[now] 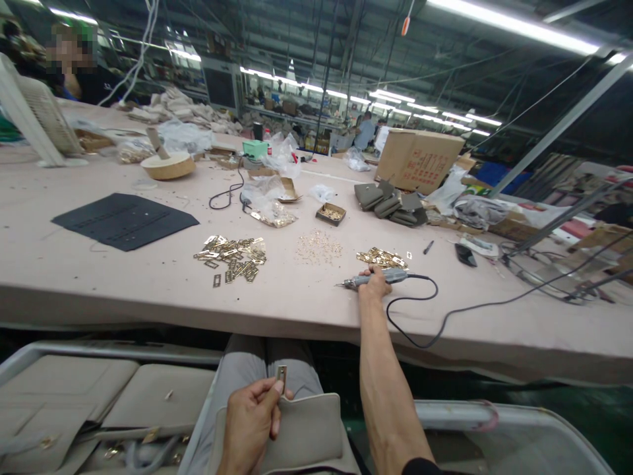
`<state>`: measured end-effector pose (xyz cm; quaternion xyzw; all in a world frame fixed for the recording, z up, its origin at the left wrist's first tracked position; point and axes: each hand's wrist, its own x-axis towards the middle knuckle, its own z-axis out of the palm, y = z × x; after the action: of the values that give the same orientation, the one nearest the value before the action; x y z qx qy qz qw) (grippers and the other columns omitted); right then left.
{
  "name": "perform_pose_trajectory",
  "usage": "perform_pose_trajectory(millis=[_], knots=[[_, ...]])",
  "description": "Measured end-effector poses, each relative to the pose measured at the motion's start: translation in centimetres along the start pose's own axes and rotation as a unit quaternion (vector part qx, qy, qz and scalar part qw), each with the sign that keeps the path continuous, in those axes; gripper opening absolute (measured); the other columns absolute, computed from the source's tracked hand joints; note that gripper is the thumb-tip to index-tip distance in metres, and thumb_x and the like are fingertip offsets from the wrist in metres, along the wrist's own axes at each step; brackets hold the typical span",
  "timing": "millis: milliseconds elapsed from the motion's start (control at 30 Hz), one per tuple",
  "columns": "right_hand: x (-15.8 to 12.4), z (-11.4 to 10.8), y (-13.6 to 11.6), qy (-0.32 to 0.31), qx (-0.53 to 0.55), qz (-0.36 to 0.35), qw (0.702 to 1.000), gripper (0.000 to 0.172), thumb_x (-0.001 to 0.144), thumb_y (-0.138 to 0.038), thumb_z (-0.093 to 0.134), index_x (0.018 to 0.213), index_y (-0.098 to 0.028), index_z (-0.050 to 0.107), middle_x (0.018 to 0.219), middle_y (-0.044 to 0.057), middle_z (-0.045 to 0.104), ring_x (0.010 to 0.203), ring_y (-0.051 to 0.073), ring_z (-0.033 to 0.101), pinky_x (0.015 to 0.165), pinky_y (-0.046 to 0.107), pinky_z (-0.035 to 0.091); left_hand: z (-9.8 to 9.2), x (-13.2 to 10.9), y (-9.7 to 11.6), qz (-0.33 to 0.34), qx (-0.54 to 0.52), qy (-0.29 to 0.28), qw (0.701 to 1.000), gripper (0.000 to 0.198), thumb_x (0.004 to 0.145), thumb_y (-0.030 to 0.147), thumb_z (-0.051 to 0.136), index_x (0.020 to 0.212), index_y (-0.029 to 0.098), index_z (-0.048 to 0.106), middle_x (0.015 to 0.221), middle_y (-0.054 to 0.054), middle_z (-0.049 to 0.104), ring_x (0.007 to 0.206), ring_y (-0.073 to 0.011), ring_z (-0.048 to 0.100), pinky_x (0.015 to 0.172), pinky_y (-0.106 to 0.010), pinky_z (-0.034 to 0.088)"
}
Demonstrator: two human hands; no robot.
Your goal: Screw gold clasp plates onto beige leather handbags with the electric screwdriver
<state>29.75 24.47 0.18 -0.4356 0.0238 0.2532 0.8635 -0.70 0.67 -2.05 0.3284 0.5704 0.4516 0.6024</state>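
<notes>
1. My left hand (pixel 252 415), nearer to me than the driver and left of it, pinches a plate (pixel 281 376) between thumb and fingers. My thumb covers its lower end, so I can't tell whether it touches the bag's edge.
2. The grey bag (pixel 314 429) is on my lap, on the near side of the driver, partly behind my left hand; the bottom of the view cuts it off.
3. Left of my lap and nearer than the driver, a bin (pixel 198 357) holds more bags (pixel 163 392), also cut off. Another bin (pixel 455 409) is nearer and to the right, its contents hard to make out.
4. My right hand (pixel 376 284) is closed around the driver (pixel 398 275), over the table (pixel 297 310). Its tip points left; my hand hides its middle, and I can't tell whether it touches the cloth.
5. The cable (pixel 465 310) loops right from the driver.
6. Just beyond the driver is a gold pile (pixel 380 257), partly hidden by my hand. Screws (pixel 319 247) lie scattered beyond its tip, too small to count; loose plates (pixel 235 257) lie farther left.
7. Farther beyond the driver stands a carton (pixel 420 158); far left, a fan (pixel 42 119) is cut off, and a person (pixel 93 76) is blurred.
</notes>
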Motion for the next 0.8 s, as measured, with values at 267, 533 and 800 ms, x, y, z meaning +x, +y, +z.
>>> perform_pose_trajectory(millis=[267,533,800], knots=[[-0.04,-0.04,0.22,-0.006,-0.011,0.004,1.0,0.029,0.071,-0.01,0.071,0.082,-0.021,0.047,0.07,-0.004,0.061,0.048,0.008,0.051,0.038,0.019,0.047,-0.05,0.0,-0.13,0.006,0.002,0.001,1.0,0.055,0.063,0.066,0.084,0.067,0.012,0.076,0.046,-0.005,0.064,0.031,-0.0064,0.037,0.04,-0.02,0.021],[-0.48,-0.17,-0.03,-0.015,-0.005,0.002,1.0,0.027,0.071,-0.011,0.073,0.08,-0.02,0.049,0.069,-0.004,0.061,0.048,0.008,0.052,0.039,0.02,0.048,0.06,-0.09,0.24,0.001,0.001,0.001,1.0,0.054,0.062,0.065,0.085,0.065,0.012,0.075,0.038,-0.003,0.057,0.03,-0.0061,0.035,0.041,-0.02,0.02],[-0.94,-0.15,-0.3,-0.022,-0.004,0.013,1.0,0.029,0.073,-0.014,0.074,0.081,-0.02,0.047,0.067,-0.006,0.058,0.047,0.008,0.051,0.039,0.02,0.048,0.05,-0.1,0.12,-0.004,-0.016,0.002,1.0,0.054,0.062,0.063,0.086,0.067,0.011,0.075,0.046,-0.004,0.063,0.032,-0.0063,0.036,0.041,-0.02,0.02]])
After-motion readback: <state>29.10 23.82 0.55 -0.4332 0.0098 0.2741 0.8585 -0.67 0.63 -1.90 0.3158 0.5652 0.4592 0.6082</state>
